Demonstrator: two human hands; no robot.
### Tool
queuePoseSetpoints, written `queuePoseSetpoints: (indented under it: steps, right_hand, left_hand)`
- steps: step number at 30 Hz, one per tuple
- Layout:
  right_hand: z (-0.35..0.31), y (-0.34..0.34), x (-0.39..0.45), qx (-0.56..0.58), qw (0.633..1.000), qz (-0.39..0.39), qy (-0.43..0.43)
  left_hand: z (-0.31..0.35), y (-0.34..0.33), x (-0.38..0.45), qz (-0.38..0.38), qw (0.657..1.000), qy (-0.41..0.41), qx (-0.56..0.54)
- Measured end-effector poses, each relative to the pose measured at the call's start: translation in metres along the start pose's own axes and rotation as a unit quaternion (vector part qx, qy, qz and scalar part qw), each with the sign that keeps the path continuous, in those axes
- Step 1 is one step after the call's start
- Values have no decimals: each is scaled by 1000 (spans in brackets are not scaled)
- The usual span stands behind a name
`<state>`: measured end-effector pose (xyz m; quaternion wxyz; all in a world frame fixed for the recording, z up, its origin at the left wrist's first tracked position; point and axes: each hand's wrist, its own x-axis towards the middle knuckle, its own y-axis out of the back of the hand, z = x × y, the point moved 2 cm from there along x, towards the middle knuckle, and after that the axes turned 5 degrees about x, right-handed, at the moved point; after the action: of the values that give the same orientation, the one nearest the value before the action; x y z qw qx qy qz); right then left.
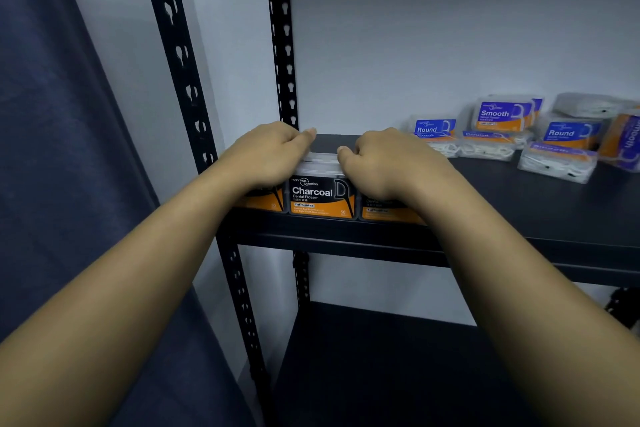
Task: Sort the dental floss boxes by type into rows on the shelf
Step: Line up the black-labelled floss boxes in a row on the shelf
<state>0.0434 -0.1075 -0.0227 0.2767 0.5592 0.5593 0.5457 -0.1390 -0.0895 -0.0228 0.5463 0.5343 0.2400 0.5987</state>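
Observation:
Three black-and-orange Charcoal floss boxes stand in a row at the front left of the black shelf (519, 218). The middle Charcoal box (322, 196) shows its label fully. My left hand (273, 152) rests curled over the left Charcoal box (265, 201). Over the right Charcoal box (388, 211) lies my right hand (388, 163), fingers bent down. Both thumbs touch the top of the middle box. At the back right lies a loose pile of blue-and-orange boxes, among them a Smooth box (502, 116) and two Round boxes (434, 128), (569, 133).
Black perforated uprights (282, 45) frame the shelf's left side. A dark curtain (52, 149) hangs at the left. A lower shelf (381, 374) lies beneath. Bare shelf surface stretches between the Charcoal row and the pile.

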Motion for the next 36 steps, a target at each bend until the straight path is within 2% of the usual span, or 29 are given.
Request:
queuePoseSetpoints:
  steps: [13, 36]
  right_hand:
    - [-8, 1, 1, 10, 1000, -10, -9]
    - [-8, -1, 2, 12, 1000, -18, -6]
  left_hand:
    - [7, -1, 0, 50, 999, -16, 8]
    - [13, -1, -5, 41, 998, 16, 33]
